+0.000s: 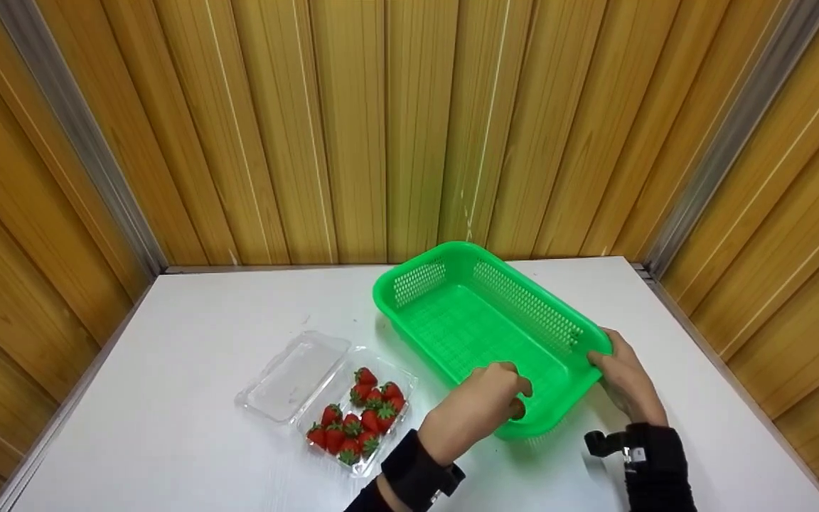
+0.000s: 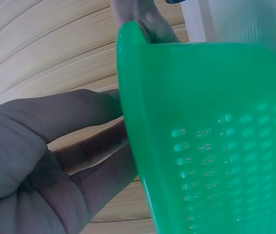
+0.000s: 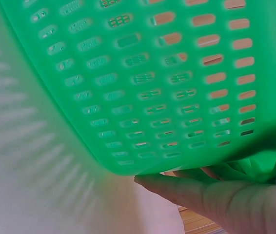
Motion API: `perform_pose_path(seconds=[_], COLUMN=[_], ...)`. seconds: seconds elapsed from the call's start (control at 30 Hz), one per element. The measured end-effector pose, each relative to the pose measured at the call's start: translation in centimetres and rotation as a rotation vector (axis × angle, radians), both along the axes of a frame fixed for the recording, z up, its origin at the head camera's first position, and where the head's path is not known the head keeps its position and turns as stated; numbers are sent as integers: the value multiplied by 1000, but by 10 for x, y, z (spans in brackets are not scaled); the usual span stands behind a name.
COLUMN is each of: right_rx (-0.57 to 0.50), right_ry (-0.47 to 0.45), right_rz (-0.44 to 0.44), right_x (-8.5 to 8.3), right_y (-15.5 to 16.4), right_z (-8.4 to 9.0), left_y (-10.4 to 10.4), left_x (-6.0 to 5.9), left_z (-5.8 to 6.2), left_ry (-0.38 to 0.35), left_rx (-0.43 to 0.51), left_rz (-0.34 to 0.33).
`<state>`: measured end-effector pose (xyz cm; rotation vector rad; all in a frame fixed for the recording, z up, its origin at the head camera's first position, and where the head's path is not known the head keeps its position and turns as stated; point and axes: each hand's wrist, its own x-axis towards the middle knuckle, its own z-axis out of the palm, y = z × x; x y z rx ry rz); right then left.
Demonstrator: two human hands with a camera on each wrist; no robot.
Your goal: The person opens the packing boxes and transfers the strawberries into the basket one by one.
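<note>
A green plastic basket (image 1: 480,327) with perforated walls lies at a slant across the right half of the table. My right hand (image 1: 623,377) grips its right corner, thumb over the rim and fingers outside; in the right wrist view, fingers (image 3: 191,190) show along the basket wall (image 3: 143,97). My left hand (image 1: 477,402) reaches over the near side of the basket, fingers loosely bent and apart from the thumb. From the left wrist, the basket's rim (image 2: 133,122) hides those fingertips. Left of this hand, several red strawberries (image 1: 374,419) lie in a clear plastic clamshell box (image 1: 335,377).
The box's lid (image 1: 292,377) is folded back to the left, flat on the white table (image 1: 168,398). Wood-patterned panels (image 1: 352,128) wall in the back and both sides. Black bands (image 1: 420,469) circle both wrists.
</note>
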<state>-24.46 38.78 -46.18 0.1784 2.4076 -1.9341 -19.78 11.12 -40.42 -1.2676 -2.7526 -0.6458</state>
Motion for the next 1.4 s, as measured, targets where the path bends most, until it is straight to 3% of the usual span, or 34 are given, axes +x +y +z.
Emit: perform_pose_path(seconds=[0.1, 0.37, 0.7, 0.93, 1.07, 1.23, 1.4], right_rx=[-8, -4, 9, 55, 65, 56, 62], right_ry=[-11, -20, -21, -19, -15, -26, -37], right_rz=[-2, -9, 2, 16, 23, 14, 9], right_x=[0, 2, 0, -1, -1, -2, -2], right_y=[-1, -1, -3, 0, 0, 0, 0], right_z=[-1, 0, -1, 0, 0, 1, 1], left_y=[-2, -24, -95, -145, -168, -186, -192], left_x=[3, 4, 15, 12, 8, 3, 0], left_z=[5, 18, 19, 7, -2, -18, -36], left_ry=[-26, 87, 19, 37, -28, -96, -101], left_rx=[-55, -77, -22, -18, -45, -97, -136], left_rz=[38, 62, 153, 251, 321, 398, 433])
